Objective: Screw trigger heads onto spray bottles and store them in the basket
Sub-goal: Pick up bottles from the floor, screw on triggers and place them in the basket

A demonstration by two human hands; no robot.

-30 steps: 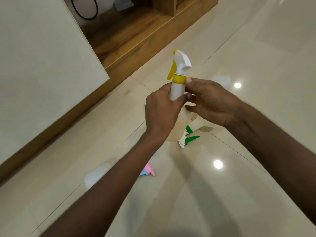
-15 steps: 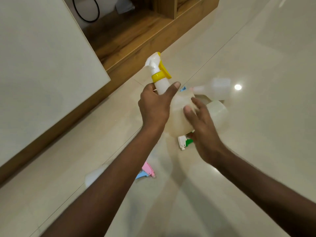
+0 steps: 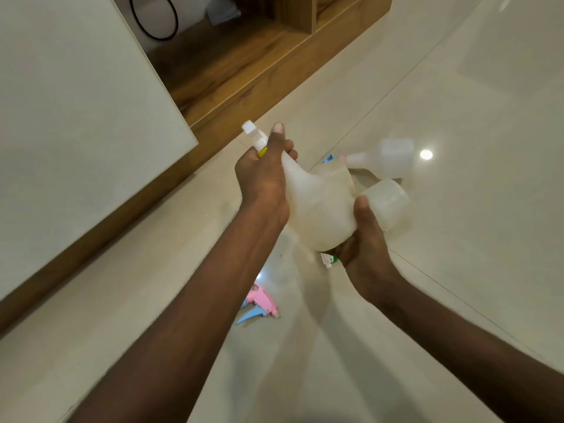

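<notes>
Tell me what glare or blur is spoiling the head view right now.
Head view: a ceiling-light glare spot on the glossy floor; motion blur smears the held bottle and both floor bottles; wide-angle bending shows at the edges.

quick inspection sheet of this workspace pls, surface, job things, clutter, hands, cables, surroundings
surface: glossy cream tiled floor with light glare.
job's things: held bottle with yellow-collared trigger head fitted; two headless bottles lying behind; loose pink and blue trigger heads; green trigger head partly hidden; basket not in view.
clutter: nothing seen.
hands: left hand around the neck, right hand under the base.
cables: black cable loop top left.
surroundings: white panel, wooden shelf unit.
</notes>
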